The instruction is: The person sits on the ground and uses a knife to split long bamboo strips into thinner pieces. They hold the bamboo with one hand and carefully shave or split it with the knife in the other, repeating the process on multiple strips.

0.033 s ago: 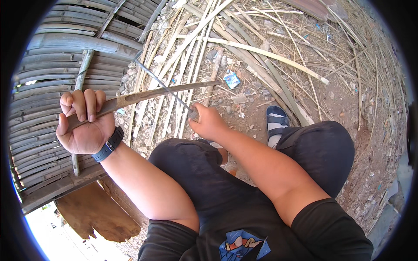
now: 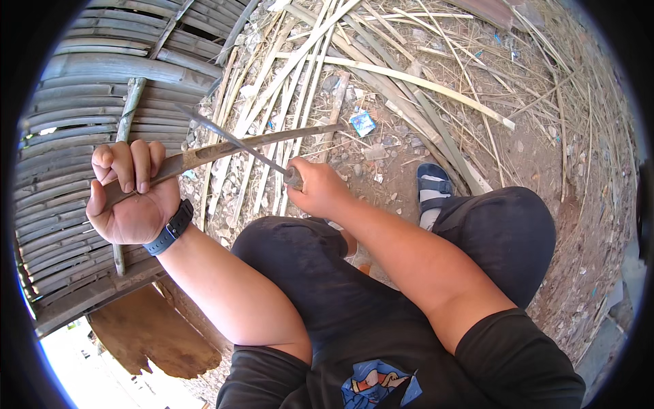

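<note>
My left hand (image 2: pixel 139 198) is closed around the thick end of a brown split bamboo strip (image 2: pixel 235 145), palm turned up, with a dark watch on the wrist. The strip slants away to the right, its thin end over the littered ground. In my right hand (image 2: pixel 319 189) is a long-bladed knife (image 2: pixel 212 127), gripped by its short, thick handle. Its narrow grey blade points up and to the left, crossing over the strip near the middle. Whether blade and strip touch, I cannot tell.
To the left stands a slatted bamboo wall (image 2: pixel 75 153) with an upright pole (image 2: pixel 129 112). Long pale bamboo strips (image 2: pixel 409 80) lie piled on the ground ahead. A small blue packet (image 2: pixel 362 123) lies among stones. My sandalled foot (image 2: pixel 434 189) is right of centre.
My right hand has shifted slightly left. The knife's blade has swung, its tip now further left and lower over the bamboo wall. My left hand and the strip have hardly moved.
</note>
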Demonstrator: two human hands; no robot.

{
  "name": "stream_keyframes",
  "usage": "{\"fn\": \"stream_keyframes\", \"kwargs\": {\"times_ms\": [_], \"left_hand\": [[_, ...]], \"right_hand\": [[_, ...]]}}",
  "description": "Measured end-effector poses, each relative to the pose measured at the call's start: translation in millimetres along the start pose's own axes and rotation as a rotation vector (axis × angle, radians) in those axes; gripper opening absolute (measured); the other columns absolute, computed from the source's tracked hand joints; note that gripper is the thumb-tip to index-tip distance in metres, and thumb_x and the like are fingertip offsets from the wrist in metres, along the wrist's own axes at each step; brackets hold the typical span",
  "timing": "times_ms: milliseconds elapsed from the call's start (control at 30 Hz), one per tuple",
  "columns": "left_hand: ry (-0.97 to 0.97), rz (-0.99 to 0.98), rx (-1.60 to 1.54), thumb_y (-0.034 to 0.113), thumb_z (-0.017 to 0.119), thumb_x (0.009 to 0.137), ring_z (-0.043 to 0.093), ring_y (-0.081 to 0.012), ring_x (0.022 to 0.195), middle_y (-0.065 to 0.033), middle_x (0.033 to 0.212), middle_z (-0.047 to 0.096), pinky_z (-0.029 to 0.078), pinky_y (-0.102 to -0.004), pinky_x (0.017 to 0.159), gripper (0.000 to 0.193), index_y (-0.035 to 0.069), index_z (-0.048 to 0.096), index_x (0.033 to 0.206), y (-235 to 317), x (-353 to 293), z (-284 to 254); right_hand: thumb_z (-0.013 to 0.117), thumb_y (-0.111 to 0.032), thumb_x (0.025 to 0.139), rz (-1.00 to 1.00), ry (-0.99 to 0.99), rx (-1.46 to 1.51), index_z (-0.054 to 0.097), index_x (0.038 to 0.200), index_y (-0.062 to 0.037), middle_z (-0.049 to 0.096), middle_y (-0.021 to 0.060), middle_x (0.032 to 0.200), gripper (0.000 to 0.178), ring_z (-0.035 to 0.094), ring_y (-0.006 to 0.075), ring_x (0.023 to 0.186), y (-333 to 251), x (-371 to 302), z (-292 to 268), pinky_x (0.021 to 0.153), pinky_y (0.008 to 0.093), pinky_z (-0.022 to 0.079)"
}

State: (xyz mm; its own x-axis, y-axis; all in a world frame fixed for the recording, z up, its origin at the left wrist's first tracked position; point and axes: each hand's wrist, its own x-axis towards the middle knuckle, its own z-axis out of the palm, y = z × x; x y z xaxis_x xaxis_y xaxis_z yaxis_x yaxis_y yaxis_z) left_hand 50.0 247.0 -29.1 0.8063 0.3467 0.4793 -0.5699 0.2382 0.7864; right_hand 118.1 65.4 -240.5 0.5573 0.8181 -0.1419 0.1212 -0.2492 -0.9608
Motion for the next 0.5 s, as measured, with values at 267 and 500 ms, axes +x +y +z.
{"fn": "stream_keyframes", "kwargs": {"times_ms": [267,500], "left_hand": [[0.076,0.002,0.023,0.030,0.058,0.080,0.033,-0.0105,0.051,0.0023,0.058,0.041,0.026,-0.0288,0.057,0.027,0.006,0.063,0.091,5,-1,-16],[0.027,0.001,0.017,0.033,0.059,0.082,0.032,-0.0098,0.049,0.0028,0.059,0.040,0.026,-0.0278,0.056,0.028,0.007,0.062,0.093,-3,3,1]], "right_hand": [[0.069,-0.017,0.077,0.213,0.114,-0.078,0.060,0.111,0.0001,0.068,0.0260,0.090,0.039,0.067,0.0419,0.090,57,-5,12,0.081,0.0489,0.052],[0.070,-0.015,0.078,-0.167,0.151,0.002,0.060,0.106,0.0010,0.068,0.0238,0.083,0.034,0.068,0.0406,0.080,-3,2,8,0.072,0.0463,0.053]]}}
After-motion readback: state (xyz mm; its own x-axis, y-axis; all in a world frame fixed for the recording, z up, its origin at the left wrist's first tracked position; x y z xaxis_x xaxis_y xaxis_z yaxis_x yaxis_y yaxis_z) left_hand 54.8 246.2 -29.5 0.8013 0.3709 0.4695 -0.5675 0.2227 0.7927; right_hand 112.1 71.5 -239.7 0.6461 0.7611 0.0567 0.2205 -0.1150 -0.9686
